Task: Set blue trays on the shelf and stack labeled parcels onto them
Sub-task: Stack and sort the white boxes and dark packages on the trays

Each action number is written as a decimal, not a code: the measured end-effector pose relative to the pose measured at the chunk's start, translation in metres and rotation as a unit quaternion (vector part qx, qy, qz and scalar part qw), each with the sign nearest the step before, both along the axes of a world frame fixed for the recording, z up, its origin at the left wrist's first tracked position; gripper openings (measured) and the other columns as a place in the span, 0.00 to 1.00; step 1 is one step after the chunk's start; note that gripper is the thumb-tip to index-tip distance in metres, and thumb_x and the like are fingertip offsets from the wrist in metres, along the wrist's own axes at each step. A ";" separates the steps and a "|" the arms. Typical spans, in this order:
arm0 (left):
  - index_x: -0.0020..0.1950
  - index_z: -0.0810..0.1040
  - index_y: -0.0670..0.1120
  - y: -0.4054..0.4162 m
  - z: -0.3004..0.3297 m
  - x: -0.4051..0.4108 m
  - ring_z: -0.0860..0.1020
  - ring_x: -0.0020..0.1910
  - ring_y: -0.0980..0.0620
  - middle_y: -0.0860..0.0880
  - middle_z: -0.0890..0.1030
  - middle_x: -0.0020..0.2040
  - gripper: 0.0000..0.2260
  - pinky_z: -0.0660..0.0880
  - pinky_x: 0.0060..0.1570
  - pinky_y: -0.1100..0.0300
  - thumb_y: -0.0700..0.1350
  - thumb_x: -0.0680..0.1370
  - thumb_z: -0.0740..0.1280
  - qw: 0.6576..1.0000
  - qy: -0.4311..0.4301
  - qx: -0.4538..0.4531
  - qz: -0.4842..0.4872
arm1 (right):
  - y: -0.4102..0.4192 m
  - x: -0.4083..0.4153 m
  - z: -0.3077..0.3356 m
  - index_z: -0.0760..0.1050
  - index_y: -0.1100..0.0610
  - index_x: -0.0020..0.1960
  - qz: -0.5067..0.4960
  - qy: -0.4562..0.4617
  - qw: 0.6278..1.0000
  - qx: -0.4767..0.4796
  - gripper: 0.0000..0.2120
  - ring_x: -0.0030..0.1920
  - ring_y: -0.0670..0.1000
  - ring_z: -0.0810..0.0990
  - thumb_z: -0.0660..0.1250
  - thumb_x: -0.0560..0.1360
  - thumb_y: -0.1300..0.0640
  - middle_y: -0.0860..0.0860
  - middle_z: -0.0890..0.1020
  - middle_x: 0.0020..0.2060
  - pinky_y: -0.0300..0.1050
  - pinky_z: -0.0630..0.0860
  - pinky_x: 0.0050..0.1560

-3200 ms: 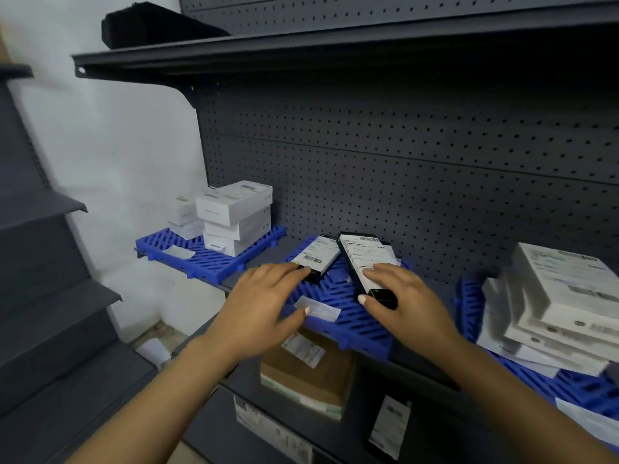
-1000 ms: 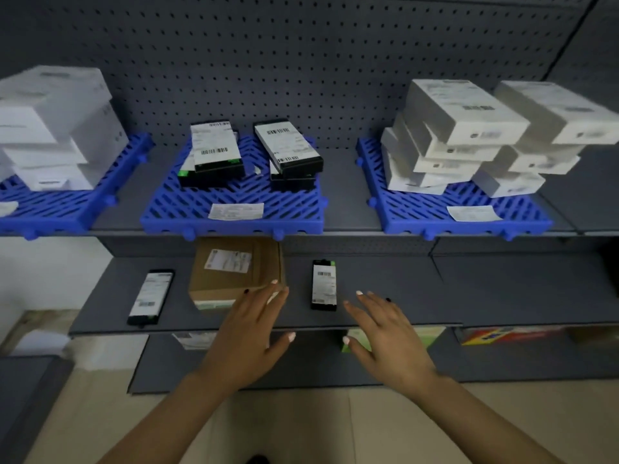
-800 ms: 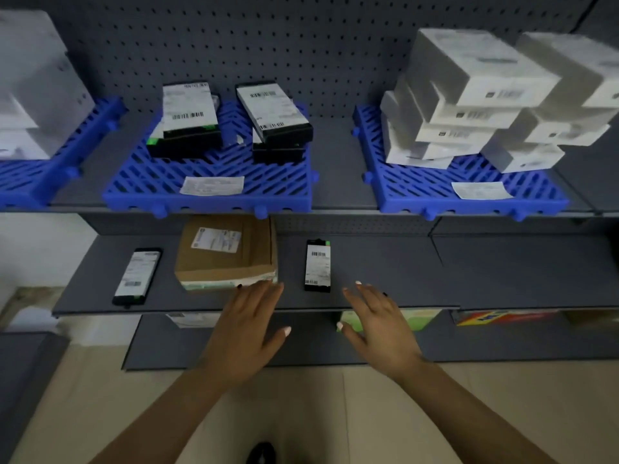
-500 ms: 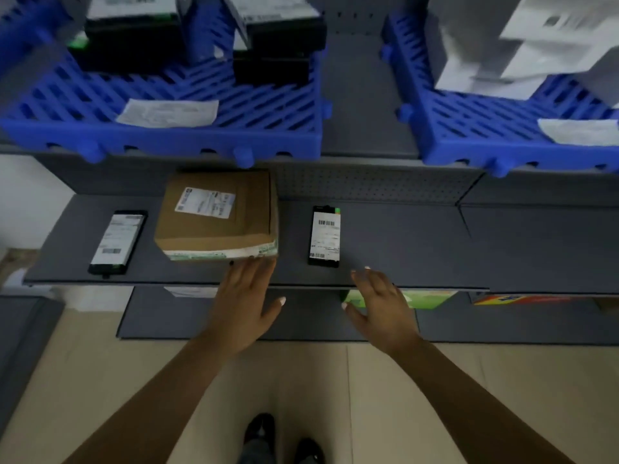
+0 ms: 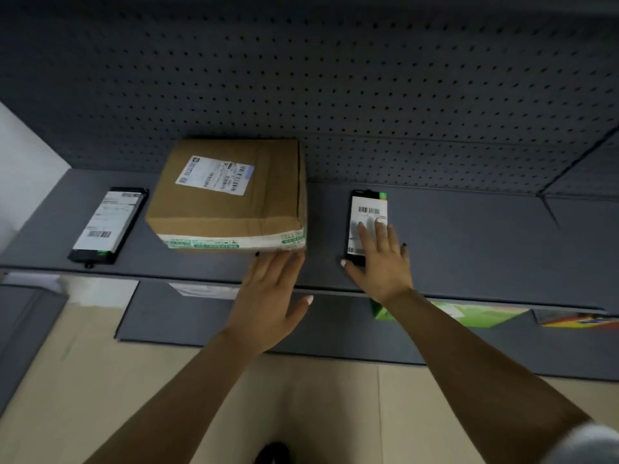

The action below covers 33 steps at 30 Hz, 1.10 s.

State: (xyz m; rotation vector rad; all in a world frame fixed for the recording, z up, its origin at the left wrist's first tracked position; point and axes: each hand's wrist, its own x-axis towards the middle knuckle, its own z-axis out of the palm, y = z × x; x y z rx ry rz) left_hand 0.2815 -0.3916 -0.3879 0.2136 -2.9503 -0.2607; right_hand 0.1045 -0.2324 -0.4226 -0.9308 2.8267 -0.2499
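1. I see the right hand (image 5: 380, 259) laid flat, fingers spread wide, on the near half of a slim black parcel (image 5: 367, 209) with a white barcode label. Fingertips (image 5: 362, 226) sit on the label; nothing is gripped.
2. That parcel lies flat on the grey shelf (image 5: 469, 236), lengthwise front to back, to the right of the cardboard box (image 5: 231, 195) with a clear gap between them.
3. The left hand (image 5: 271, 296) is open, fingers together and extended, palm down. Its fingertips reach the lower front right corner of the box; I cannot tell whether they touch it. It holds nothing.
4. The box is brown, with a white shipping label on top and green-printed white tape along its front bottom edge. It sits against the perforated back panel (image 5: 368, 95).
5. A second slim black parcel (image 5: 109, 224) with a white label lies flat at the left end of the same shelf, just beside the box and apart from both hands.
6. Below the shelf edge, a green carton (image 5: 475, 314) shows on a lower level.
7. No blue trays in my view.
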 end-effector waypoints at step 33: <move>0.71 0.67 0.42 -0.072 0.129 0.206 0.68 0.67 0.42 0.42 0.71 0.68 0.29 0.65 0.66 0.41 0.60 0.77 0.57 0.988 -0.041 0.063 0.133 | -0.030 0.187 0.175 0.69 0.52 0.69 0.145 0.034 0.988 -0.052 0.28 0.70 0.57 0.67 0.55 0.72 0.43 0.55 0.71 0.69 0.63 0.73 0.58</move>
